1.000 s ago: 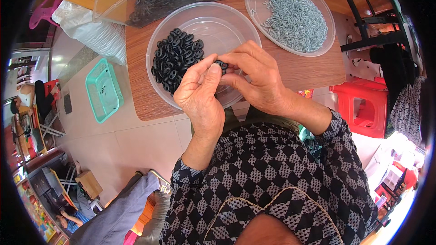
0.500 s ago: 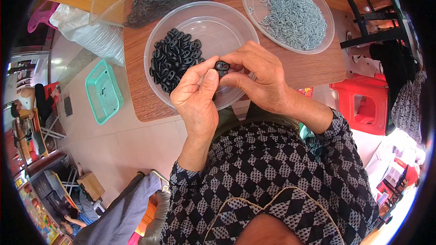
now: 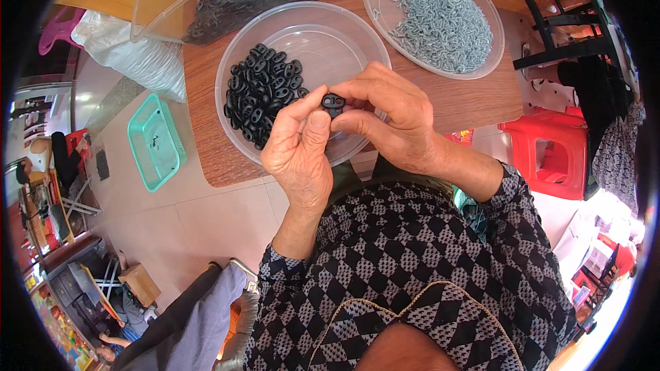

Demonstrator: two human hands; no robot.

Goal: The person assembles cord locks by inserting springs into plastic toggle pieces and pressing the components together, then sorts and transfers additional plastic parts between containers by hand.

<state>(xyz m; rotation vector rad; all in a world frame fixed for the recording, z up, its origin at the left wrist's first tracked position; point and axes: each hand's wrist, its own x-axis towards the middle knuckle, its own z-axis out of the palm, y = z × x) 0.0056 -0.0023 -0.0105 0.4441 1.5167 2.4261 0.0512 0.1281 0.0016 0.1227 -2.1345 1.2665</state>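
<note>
A small black oval piece with two holes (image 3: pixel 333 103), probably plastic, is pinched between both my hands. My left hand (image 3: pixel 300 148) presses it with thumb and index finger from the left. From the right, my right hand (image 3: pixel 392 113) grips it with thumb and curled fingers. Both hands hover over the near right side of a round clear plastic tub (image 3: pixel 237 38). A heap of similar black oval pieces (image 3: pixel 261 93) fills the tub's left part. Parts of the held piece are hidden behind my fingertips.
On the brown wooden table (image 3: pixel 206 144), a shallow round tray (image 3: pixel 496 48) holds many small grey metal screw-like parts. A clear bin (image 3: pixel 155 27) of black pieces stands far left. A green basket (image 3: pixel 180 154) and a red stool (image 3: pixel 515 137) flank the table.
The black piece has turned slightly between my fingers, showing its two-hole face differently. My hands have stayed nearly in place, and the whole view has shifted a little.
</note>
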